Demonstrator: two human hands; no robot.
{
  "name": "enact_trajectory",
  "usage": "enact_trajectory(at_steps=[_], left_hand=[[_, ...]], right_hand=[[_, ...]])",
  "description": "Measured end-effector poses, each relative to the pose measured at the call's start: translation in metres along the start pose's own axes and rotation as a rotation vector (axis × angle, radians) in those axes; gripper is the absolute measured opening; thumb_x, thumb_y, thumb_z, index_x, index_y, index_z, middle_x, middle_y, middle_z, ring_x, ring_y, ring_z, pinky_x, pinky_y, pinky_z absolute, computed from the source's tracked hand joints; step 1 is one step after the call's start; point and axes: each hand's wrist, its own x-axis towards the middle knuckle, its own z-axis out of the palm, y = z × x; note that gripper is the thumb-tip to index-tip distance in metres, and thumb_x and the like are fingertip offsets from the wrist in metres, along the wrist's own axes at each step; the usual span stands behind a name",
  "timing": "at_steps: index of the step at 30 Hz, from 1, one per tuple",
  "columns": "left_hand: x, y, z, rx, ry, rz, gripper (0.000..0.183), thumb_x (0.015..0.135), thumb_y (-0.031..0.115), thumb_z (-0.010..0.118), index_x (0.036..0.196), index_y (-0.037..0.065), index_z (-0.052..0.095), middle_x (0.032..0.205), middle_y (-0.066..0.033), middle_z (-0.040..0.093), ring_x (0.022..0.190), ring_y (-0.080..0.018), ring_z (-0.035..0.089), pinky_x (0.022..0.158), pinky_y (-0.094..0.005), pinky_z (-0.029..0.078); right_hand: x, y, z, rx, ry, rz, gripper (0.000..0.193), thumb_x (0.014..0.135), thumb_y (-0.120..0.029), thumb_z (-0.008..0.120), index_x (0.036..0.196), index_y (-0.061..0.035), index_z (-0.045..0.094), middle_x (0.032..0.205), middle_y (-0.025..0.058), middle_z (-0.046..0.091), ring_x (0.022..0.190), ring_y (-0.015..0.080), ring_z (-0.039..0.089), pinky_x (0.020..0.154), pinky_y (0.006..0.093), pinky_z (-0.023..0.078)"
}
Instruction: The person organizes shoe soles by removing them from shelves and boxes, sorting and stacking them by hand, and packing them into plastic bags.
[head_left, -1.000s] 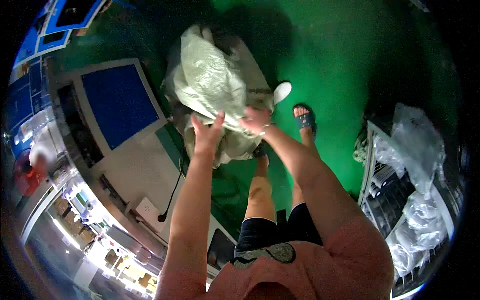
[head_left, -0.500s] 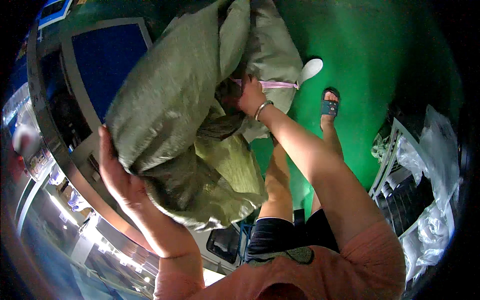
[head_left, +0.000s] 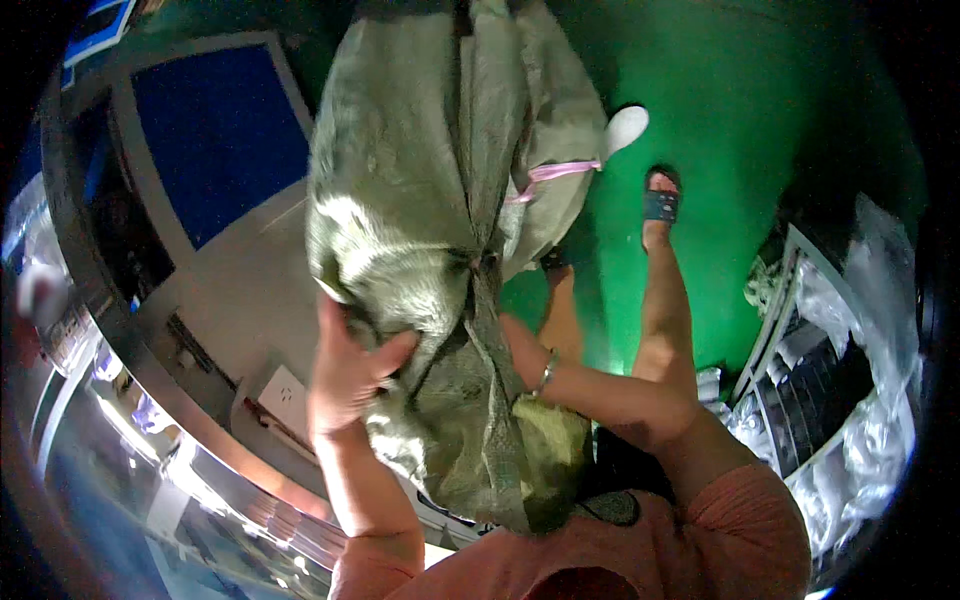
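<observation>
A large grey-green woven sack point(head_left: 400, 130) fills the middle, its loose mouth gathered in folds toward my body. My left hand point(head_left: 350, 375) holds the sack's left edge, thumb lying over the fabric and fingers tucked under it. On the other side, my right hand point(head_left: 518, 345) is against the sack below the pinched fold, a bracelet on its wrist. Its fingers are hidden by the fabric. A pink tie point(head_left: 565, 170) runs across the sack part on the right. Yellowish sack material point(head_left: 555, 435) shows under my right forearm.
A grey machine cabinet with a blue panel point(head_left: 220, 140) stands at left. On the green floor point(head_left: 740, 130) are a white rounded object point(head_left: 627, 127) and my sandalled foot point(head_left: 661, 195). At right, a rack point(head_left: 765, 350) holds clear plastic film point(head_left: 870, 440).
The sack's left bulge has swung inward and its mouth has folded together. My left hand has moved right onto the fabric; my right hand has come down from the pink tie toward my body.
</observation>
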Motion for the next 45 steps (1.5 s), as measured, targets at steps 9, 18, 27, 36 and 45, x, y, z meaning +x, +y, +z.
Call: enact_trajectory(at_steps=[9,18,27,36,45], left_hand=[[0.072,-0.047,-0.097,0.304,0.689,0.428,0.033,0.072,0.005,0.050,0.103,-0.004,0.043,0.101,-0.0164,0.048,0.090,-0.0268,0.048,0.078,-0.0362,0.040],[0.100,-0.049,-0.107,0.852,0.377,0.260,0.028,0.074,0.016,0.049,0.098,0.004,0.041,0.093,-0.0148,0.049,0.080,-0.0278,0.048,0.063,-0.0377,0.036],[-0.034,-0.048,0.033,1.061,-0.096,0.113,0.020,0.076,0.017,0.046,0.094,0.009,0.043,0.083,-0.0075,0.048,0.067,-0.0199,0.045,0.050,-0.0320,0.031],[-0.207,-0.150,0.305,1.675,-0.622,0.070,0.012,0.078,0.018,0.044,0.090,0.014,0.045,0.073,-0.0002,0.048,0.053,-0.0120,0.043,0.037,-0.0264,0.026],[-0.377,-0.201,0.465,1.728,-1.041,0.503,0.034,0.070,0.028,0.050,0.098,0.009,0.046,0.088,-0.0021,0.051,0.072,-0.0138,0.049,0.053,-0.0295,0.031]], right_hand=[[-0.165,-0.014,-0.088,-0.240,0.863,0.091,0.038,0.078,-0.035,0.044,0.100,-0.0042,0.048,0.078,0.0133,0.055,0.076,0.0308,0.052,0.071,0.0364,0.040],[-0.248,0.038,-0.001,-0.631,0.917,-0.086,0.041,0.076,-0.031,0.045,0.110,-0.0088,0.041,0.107,0.0145,0.043,0.099,0.0290,0.043,0.081,0.0400,0.036],[-0.403,0.229,0.001,-0.119,1.246,0.069,0.032,0.070,-0.026,0.046,0.091,-0.0042,0.054,0.089,0.0165,0.055,0.084,0.0297,0.052,0.075,0.0366,0.041],[-0.523,0.430,0.087,0.835,1.650,0.245,0.026,0.069,-0.020,0.045,0.083,-0.0027,0.058,0.078,0.0150,0.058,0.075,0.0270,0.056,0.068,0.0334,0.043],[-0.565,0.473,0.134,2.058,1.585,-0.175,0.021,0.074,-0.016,0.045,0.091,-0.0046,0.052,0.058,0.0047,0.051,0.042,0.0150,0.049,0.033,0.0268,0.038]])
